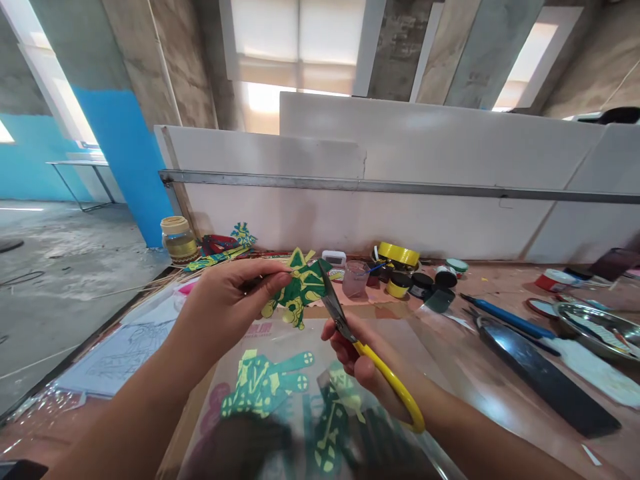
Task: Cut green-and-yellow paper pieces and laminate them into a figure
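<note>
My left hand pinches a green and yellow patterned cutout by its left side, holding it up above the work surface. In my right hand are scissors with yellow handles, their blades pointing up at the cutout's right edge. Whether the blades have paper between them I cannot tell. Below both hands, a clear plastic sheet covers more patterned pieces: a teal and yellow one on the left and a dark green one nearer the middle.
Along the back stand a lidded jar, a cup of cloudy liquid, small paint pots and a roll of yellow tape. To the right lie a blue-handled tool, a dark blade-like piece and a metal bowl. Drawn sheets lie left.
</note>
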Motion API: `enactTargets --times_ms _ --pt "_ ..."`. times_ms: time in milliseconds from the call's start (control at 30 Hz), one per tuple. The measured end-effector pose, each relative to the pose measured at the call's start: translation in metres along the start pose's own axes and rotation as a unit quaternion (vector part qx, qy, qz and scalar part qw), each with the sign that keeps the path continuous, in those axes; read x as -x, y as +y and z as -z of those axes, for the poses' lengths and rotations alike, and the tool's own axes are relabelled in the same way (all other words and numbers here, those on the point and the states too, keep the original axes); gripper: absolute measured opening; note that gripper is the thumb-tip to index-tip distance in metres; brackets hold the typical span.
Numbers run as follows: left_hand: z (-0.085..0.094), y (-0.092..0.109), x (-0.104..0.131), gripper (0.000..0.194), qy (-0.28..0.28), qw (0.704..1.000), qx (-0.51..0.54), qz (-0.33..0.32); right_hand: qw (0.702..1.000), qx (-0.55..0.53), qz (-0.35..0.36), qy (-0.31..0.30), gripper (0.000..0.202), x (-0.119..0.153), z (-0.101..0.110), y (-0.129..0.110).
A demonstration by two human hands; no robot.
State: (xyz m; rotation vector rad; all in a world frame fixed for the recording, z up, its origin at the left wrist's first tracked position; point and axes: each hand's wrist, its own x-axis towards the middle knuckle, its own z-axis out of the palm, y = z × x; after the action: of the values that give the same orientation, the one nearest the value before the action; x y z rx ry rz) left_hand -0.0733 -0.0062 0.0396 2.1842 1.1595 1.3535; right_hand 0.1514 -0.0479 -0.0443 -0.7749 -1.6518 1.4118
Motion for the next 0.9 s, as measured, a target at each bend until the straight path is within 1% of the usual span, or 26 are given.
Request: enactTargets --times_ms 100,267,467,767,900 --pt "0.000 -0.001 -0.001 0.012 -0.004 1.000 0.006 -0.002 1.000 0.009 -0.018 -0.006 0.064 -0.001 0.001 -0.007" --pt "0.001 -0.002 -0.003 0.013 -0.012 1.000 -0.003 -0.008 1.000 0.020 -0.019 -0.001 0.069 -0.001 0.002 -0.013" --pt "0.003 -0.004 -0.002 0.014 -0.025 0.999 -0.020 -0.019 0.999 0.039 -0.017 -0.008 0.063 -0.001 0.001 -0.019" --pt "0.002 -0.005 -0.004 0.016 -0.033 0.999 -0.012 -0.009 0.999 0.025 -0.024 -0.009 0.069 -0.002 0.000 -0.018" --pt "0.005 -0.003 -0.005 0.018 -0.041 0.999 -0.019 -0.009 0.999 -0.006 -0.033 -0.017 0.070 -0.002 -0.001 -0.016"
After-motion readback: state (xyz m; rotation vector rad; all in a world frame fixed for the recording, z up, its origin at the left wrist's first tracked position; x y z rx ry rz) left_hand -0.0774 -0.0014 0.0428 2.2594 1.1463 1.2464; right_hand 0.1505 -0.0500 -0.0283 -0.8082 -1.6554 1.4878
